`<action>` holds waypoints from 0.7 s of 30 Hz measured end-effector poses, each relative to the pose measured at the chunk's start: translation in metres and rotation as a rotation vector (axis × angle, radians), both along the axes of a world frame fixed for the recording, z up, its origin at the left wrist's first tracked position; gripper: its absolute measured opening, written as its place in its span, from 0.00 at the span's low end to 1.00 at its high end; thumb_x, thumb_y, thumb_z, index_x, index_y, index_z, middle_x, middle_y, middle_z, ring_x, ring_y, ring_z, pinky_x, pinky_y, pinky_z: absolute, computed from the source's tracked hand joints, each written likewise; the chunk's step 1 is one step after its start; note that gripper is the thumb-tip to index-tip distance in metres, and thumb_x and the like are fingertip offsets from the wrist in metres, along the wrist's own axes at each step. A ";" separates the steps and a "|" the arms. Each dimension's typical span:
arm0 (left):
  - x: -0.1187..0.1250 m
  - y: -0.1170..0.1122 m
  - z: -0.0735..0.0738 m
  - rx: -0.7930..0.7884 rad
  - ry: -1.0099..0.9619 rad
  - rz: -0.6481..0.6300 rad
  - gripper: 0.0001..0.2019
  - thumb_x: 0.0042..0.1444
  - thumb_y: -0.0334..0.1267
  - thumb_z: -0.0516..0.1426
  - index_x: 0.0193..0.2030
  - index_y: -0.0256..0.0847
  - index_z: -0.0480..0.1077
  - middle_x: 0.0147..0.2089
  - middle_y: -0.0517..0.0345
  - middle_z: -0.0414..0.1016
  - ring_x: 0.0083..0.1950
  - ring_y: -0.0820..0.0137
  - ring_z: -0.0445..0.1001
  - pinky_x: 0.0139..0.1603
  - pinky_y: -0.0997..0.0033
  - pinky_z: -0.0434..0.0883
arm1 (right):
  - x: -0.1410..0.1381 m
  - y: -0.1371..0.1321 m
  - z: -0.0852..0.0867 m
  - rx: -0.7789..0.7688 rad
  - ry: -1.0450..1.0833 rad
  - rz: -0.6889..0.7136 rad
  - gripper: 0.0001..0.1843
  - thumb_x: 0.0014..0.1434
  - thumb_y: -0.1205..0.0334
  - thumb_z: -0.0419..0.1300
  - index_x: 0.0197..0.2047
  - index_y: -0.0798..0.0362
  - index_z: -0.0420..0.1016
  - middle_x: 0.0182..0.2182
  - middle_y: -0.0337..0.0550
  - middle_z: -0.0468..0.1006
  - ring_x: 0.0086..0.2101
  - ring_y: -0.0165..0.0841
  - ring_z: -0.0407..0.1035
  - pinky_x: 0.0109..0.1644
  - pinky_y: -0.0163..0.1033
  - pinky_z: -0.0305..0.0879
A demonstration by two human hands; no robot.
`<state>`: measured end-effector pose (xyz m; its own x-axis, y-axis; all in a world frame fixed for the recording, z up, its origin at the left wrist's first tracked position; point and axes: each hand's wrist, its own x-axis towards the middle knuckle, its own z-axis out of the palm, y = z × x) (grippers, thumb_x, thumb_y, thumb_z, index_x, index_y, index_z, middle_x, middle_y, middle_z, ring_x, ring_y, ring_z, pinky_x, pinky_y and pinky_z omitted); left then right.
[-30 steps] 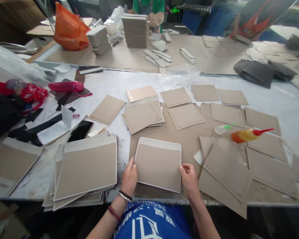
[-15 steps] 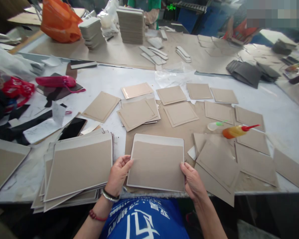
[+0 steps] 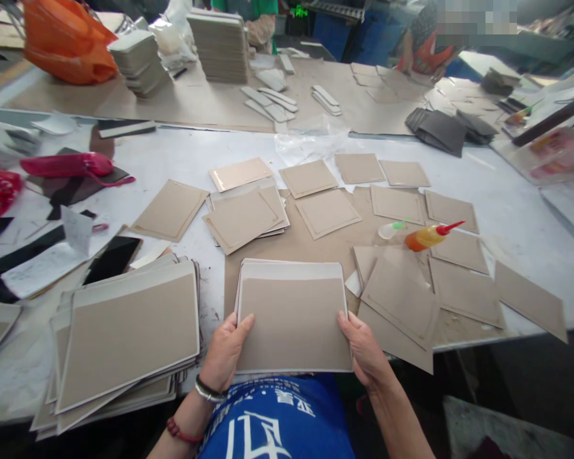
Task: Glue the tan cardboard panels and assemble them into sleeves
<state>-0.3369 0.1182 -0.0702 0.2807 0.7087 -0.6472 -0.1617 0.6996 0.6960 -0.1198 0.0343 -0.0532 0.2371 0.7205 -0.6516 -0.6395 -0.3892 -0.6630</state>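
A brown cardboard panel [image 3: 293, 325] with a pale border and a wider pale strip along its far edge is held at the table's front edge, close to my body. My left hand [image 3: 226, 349] grips its left side, thumb on the face and fingers behind. On the opposite side my right hand [image 3: 363, 347] pinches it the same way. A thin second edge shows behind the panel at its upper left, so more than one sheet may be in my hands. Left of them lies a pile of similar panels [image 3: 131, 335].
Smaller brown boards [image 3: 328, 212] with glue-like lines are spread across the table. An orange glue bottle [image 3: 423, 238] with a red nozzle lies on the right, beside a small green-tipped bottle [image 3: 390, 230]. A black phone [image 3: 112, 259] is beyond the pile. Co-workers are across the table.
Both thumbs have moved further onto the panel's face, and the panel sits slightly nearer my body. A second edge now shows behind it. My view has turned a little to the right.
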 end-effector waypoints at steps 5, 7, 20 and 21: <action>0.001 -0.001 -0.002 0.066 0.040 -0.025 0.21 0.46 0.48 0.60 0.45 0.36 0.68 0.41 0.51 0.76 0.44 0.64 0.73 0.45 0.65 0.68 | -0.002 -0.001 -0.002 -0.029 -0.120 -0.010 0.24 0.48 0.50 0.64 0.45 0.55 0.72 0.36 0.48 0.78 0.40 0.43 0.71 0.44 0.46 0.68; 0.001 -0.001 -0.003 0.087 0.059 -0.031 0.20 0.47 0.48 0.59 0.44 0.37 0.68 0.42 0.51 0.76 0.44 0.64 0.72 0.45 0.66 0.68 | -0.003 0.000 -0.003 -0.034 -0.150 -0.005 0.25 0.47 0.49 0.64 0.45 0.55 0.72 0.36 0.48 0.78 0.40 0.43 0.71 0.43 0.46 0.68; 0.001 0.000 -0.004 0.138 0.166 -0.007 0.19 0.48 0.48 0.58 0.42 0.35 0.68 0.39 0.52 0.76 0.43 0.64 0.72 0.45 0.66 0.67 | -0.008 0.004 -0.006 -0.050 -0.420 0.040 0.24 0.50 0.45 0.60 0.44 0.54 0.72 0.35 0.44 0.78 0.40 0.42 0.70 0.42 0.41 0.66; 0.002 0.001 -0.003 0.118 0.149 -0.002 0.19 0.47 0.48 0.59 0.41 0.36 0.68 0.39 0.52 0.76 0.42 0.64 0.73 0.45 0.66 0.68 | -0.008 0.005 -0.006 -0.049 -0.432 0.043 0.24 0.50 0.45 0.60 0.44 0.53 0.73 0.35 0.44 0.78 0.40 0.42 0.70 0.43 0.41 0.66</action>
